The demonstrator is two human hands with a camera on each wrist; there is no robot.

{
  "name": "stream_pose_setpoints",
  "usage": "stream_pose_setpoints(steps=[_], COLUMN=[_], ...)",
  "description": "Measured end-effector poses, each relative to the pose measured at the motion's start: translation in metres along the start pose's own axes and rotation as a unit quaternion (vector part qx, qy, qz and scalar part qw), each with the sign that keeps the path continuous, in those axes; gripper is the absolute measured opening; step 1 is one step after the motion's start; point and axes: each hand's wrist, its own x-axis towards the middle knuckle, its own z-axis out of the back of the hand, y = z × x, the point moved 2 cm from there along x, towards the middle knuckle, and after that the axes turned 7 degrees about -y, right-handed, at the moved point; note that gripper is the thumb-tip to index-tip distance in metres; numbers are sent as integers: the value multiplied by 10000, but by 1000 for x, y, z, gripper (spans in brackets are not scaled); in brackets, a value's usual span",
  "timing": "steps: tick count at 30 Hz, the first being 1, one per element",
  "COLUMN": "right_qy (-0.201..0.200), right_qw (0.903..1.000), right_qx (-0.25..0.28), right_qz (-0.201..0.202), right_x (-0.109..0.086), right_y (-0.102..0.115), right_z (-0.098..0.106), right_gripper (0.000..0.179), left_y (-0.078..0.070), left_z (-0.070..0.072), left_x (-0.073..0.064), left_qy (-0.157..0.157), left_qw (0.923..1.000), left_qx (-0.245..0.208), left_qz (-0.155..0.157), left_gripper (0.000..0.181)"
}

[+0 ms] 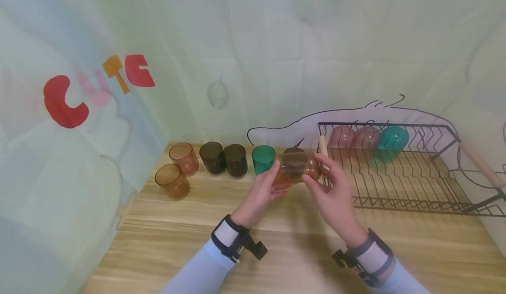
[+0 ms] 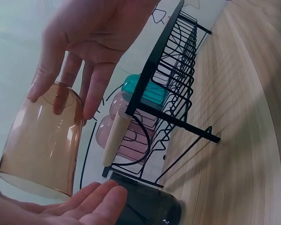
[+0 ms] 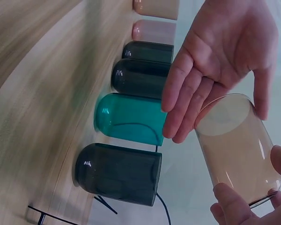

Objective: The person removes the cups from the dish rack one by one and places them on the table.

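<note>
An amber glass cup [image 1: 298, 166] lies sideways in the air between my two hands, above the table. My left hand [image 1: 258, 193] spans its open rim, thumb on one side and fairly straight fingers on the other. The right hand [image 1: 334, 193] pinches the rounded base with thumb and fingers, as the right wrist view also shows around the amber cup [image 3: 241, 150]. Behind the cup stands a dark grey cup [image 3: 119, 173], mostly hidden in the head view. A green cup [image 1: 263, 158] stands just left of it.
Two dark cups [image 1: 236, 160], a pink cup [image 1: 184, 158] and another amber cup [image 1: 172, 181] stand upright to the left on the wooden table [image 1: 178, 241]. On the right, a black wire rack [image 1: 403, 206] with wooden handles holds two pink cups [image 1: 342, 141] and a teal cup [image 1: 392, 142].
</note>
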Motion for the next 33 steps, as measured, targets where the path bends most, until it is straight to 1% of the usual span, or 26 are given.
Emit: stream_pose_setpoints(steps=[5,7,12,17,20,23,24,27,31,33], right_qy=[187,250,301,325,460,638,678,759,825,842], right_qw=[9997,9996,9995,9993,9985,9967,9961,9941,9902,9868], right_qx=[115,123,0,-138,-234,-469,-536,-759,-1128,-1373], right_qz=[-76,-93,-88,-86,-158,-200,-200,-127,39,155], right_x=[-2,-3,-5,-5,-6,-7,-8,-9,-8,-7], right_y=[0,-1,-2,-2,-1,0,-2,-18,-40,-41], right_z=[-2,-1,1,3,3,2,2,3,8,12], right_gripper=[54,54,55,56,55,51,50,51,54,54], left_y=[-2,-2,-1,-6,-10,-14,-15,-18,-22,-24], left_z=[2,2,4,5,7,9,10,12,15,18], left_x=[-2,-3,-3,-4,-4,-5,-6,-5,-5,-6], left_qy=[45,-21,-295,-634,-841,-939,-985,-1048,-1198,-1287], left_qw=[9999,9999,9991,9968,9946,9925,9918,9890,9852,9836], left_qx=[-93,-151,-292,-448,-545,-732,-761,-968,-1011,-934], left_qz=[-44,-35,-58,-172,-260,-286,-281,-379,-686,-849], left_gripper=[67,66,62,62,63,68,69,72,69,67])
